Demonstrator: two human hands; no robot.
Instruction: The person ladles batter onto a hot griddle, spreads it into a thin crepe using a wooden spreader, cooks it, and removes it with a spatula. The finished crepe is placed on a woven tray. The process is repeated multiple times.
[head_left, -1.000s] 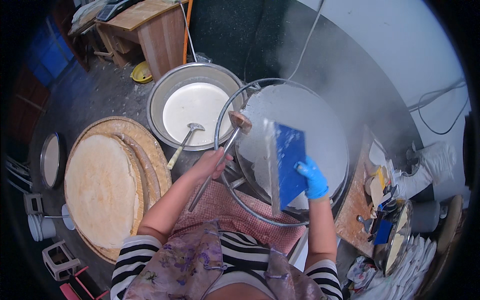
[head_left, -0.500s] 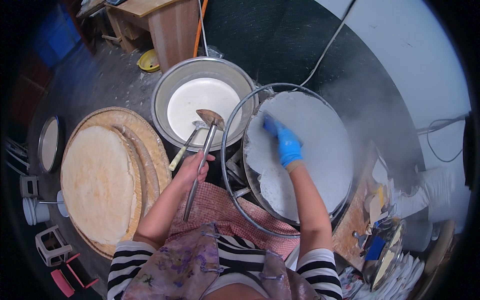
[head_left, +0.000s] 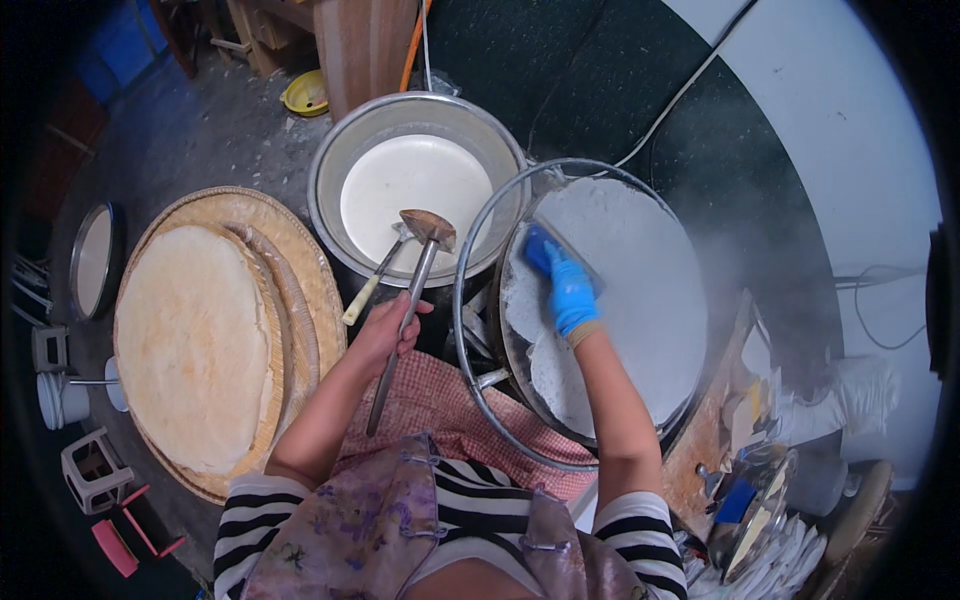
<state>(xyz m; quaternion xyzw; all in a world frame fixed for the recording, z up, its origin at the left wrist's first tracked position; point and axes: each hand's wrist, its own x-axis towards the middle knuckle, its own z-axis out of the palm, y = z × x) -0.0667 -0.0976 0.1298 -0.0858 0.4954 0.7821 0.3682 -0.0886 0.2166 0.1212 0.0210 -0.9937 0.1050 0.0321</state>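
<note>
My right hand (head_left: 573, 298), in a blue glove, grips a blue-handled scraper (head_left: 541, 247). Its long straight blade lies against the pale batter sheet (head_left: 650, 300), near the left side of the round griddle (head_left: 512, 372). Bare fingers of my left hand (head_left: 387, 335) are wrapped round the shaft of a metal-handled tool with a brown wedge-shaped head (head_left: 428, 226). That head hangs over the near side of a metal basin (head_left: 335, 135) of white batter (head_left: 415, 185). Close beside it rests a smaller utensil with a cream handle (head_left: 364, 298).
A raised metal ring (head_left: 466, 352) surrounds the griddle, and steam drifts at its right. On the left, large flatbread-like sheets (head_left: 195, 350) lie stacked on a round woven tray (head_left: 318, 300). Stools (head_left: 95, 465) stand at far left. A cluttered board (head_left: 690, 480) sits at lower right.
The scraper has turned slightly, and its blade now shows more clearly at the griddle's left side. The whole view has shifted a little. My left hand keeps its hold on the metal-handled tool.
</note>
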